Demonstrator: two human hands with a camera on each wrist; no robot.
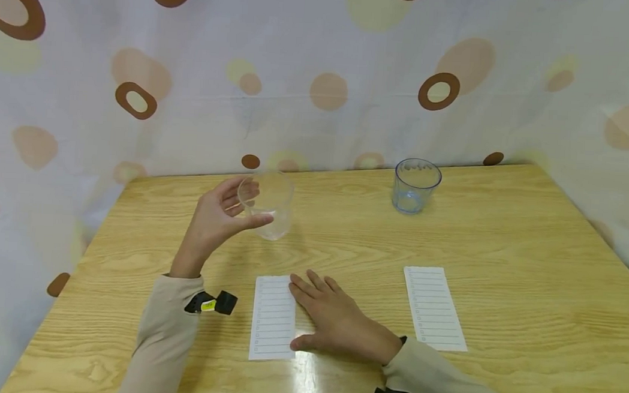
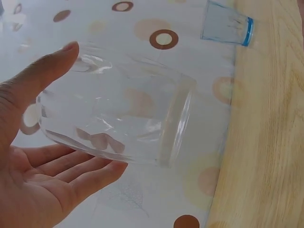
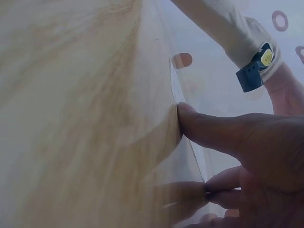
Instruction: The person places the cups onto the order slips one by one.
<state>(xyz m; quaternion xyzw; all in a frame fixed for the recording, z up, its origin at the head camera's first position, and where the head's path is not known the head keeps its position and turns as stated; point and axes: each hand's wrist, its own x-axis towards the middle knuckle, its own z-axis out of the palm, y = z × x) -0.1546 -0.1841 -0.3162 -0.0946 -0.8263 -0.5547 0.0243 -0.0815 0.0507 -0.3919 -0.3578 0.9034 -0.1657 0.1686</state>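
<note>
Right sleeve (image 1: 444,382) nearest, over the bench's (image 1: 547,283) near side. Right hand (image 1: 334,318): fingers spread wide, thumb and fingertip touching left paper's (image 1: 273,317) right edge. Left hand (image 1: 210,223): fingers curled round clear cup (image 1: 278,215), holding it above bench, left of centre, toward back edge. Wide gap to blue-rimmed cup (image 1: 413,193), upright near back edge. Right paper (image 1: 435,309) well apart from right edge, open wood between.

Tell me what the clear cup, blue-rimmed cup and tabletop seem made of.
Clear cup: smooth, glossy plastic or glass; the patterned backdrop shows through, with bright highlights.
Blue-rimmed cup: transparent, blue-tinted, again plastic or glass; the table shows through.
Tabletop: wood or wood-look laminate, glossy; grain and glare show.
</note>
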